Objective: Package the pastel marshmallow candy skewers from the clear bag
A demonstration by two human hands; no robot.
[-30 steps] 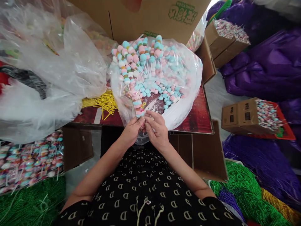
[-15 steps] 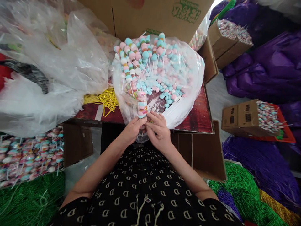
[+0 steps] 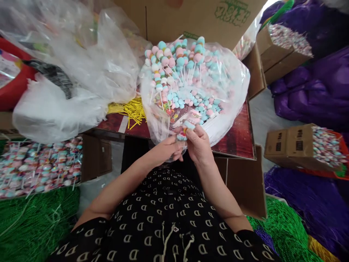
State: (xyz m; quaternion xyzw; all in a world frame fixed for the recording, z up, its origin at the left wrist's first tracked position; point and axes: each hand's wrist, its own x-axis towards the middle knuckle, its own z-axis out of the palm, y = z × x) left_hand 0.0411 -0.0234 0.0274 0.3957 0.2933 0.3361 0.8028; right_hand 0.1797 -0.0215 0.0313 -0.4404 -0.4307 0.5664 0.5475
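A marshmallow skewer (image 3: pixel 188 125) in a clear printed wrapper tilts up and to the right in front of my body. My right hand (image 3: pixel 200 143) is closed round its side, thumb on top. At its lower end my left hand (image 3: pixel 167 148) is closed, with the fingers pinching around the bottom of the wrapper; the fingertips are partly hidden. Just beyond my hands lies an open plastic bag (image 3: pixel 236 91) on the table. Unwrapped marshmallow skewers (image 3: pixel 180 62) and loose pink, blue and white marshmallows (image 3: pixel 208 107) lie on it.
Yellow twist ties (image 3: pixel 133 111) lie on the red table (image 3: pixel 236 140), left of the bag. A large cardboard box (image 3: pixel 191 18) stands behind. Wrapped skewers (image 3: pixel 40 165) fill a box at lower left. Boxes of sweets (image 3: pixel 289 142) and purple bundles (image 3: pixel 308 87) stand at right.
The wrapped skewer has gone from upright to tilted right, and my right hand has moved up from its lower end to grip its side. The view has shifted slightly left.
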